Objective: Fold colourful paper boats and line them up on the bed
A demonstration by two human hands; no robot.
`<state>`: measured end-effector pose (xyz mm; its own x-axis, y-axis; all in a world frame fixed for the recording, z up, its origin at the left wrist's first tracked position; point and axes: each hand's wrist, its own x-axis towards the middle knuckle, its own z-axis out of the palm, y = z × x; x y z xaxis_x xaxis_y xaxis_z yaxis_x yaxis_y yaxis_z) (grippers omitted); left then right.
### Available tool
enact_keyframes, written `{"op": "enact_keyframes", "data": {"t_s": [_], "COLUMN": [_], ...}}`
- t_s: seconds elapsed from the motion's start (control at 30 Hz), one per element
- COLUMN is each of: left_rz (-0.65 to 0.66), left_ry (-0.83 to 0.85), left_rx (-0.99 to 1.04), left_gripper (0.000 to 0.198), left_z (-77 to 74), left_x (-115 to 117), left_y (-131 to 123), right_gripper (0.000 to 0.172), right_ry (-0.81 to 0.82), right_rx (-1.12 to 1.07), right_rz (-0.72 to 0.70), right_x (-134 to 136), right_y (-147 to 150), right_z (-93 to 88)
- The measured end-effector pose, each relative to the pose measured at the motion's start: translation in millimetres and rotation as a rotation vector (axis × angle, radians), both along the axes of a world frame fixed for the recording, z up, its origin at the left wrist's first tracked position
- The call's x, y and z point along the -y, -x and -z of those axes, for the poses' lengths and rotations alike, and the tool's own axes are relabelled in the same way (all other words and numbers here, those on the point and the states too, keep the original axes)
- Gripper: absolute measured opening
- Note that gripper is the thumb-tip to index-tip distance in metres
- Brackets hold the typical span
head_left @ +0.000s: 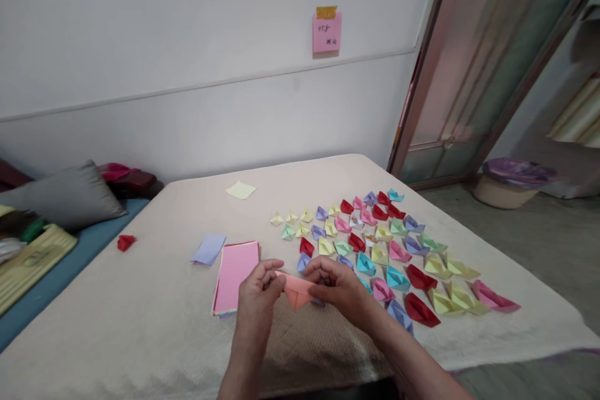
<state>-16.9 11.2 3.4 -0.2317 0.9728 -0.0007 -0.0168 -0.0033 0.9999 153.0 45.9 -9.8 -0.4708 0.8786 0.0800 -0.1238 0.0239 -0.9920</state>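
A small orange folded paper [298, 291] hangs between my two hands, its lower part tapering to a point. My left hand [260, 284] pinches its left end between thumb and fingers. At the other end, my right hand [335, 282] grips it the same way. Just left of my left hand lies a stack of coloured paper [235, 275] with a pink sheet on top. To the right and beyond my right hand, several rows of folded paper boats [356, 242] in yellow, red, pink, blue and green stand on the cloth.
A lilac sheet [209, 249], a pale yellow sheet [240, 190] and a red crumpled-looking paper [125, 242] lie on the cloth-covered surface [154, 300]. A grey cushion [75, 197] sits at far left. A lined bin [506, 184] stands on the floor at right. A pink note [327, 34] is taped to the wall.
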Motion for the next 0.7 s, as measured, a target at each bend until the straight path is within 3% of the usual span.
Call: {"op": "enact_keyframes", "data": {"t_s": [0.2, 0.43, 0.7], "left_rz": [0.040, -0.038, -0.034], "left_ry": [-0.004, -0.039, -0.051], "left_rx": [-0.118, -0.156, -0.235], "left_gripper": [0.027, 0.018, 0.016], "left_z": [-1.3, -6.0, -3.0], "left_x": [2, 4, 4], "left_y": [4, 5, 4], "right_gripper": [0.017, 0.011, 0.003], "right_ry": [0.019, 0.028, -0.307], "right_rx": [-0.032, -0.019, 0.246], "right_rz": [0.134, 0.229, 0.382], "right_x": [-3, -2, 4], "right_y": [0, -3, -5], "right_z": [-1.9, -12.9, -8.2]}}
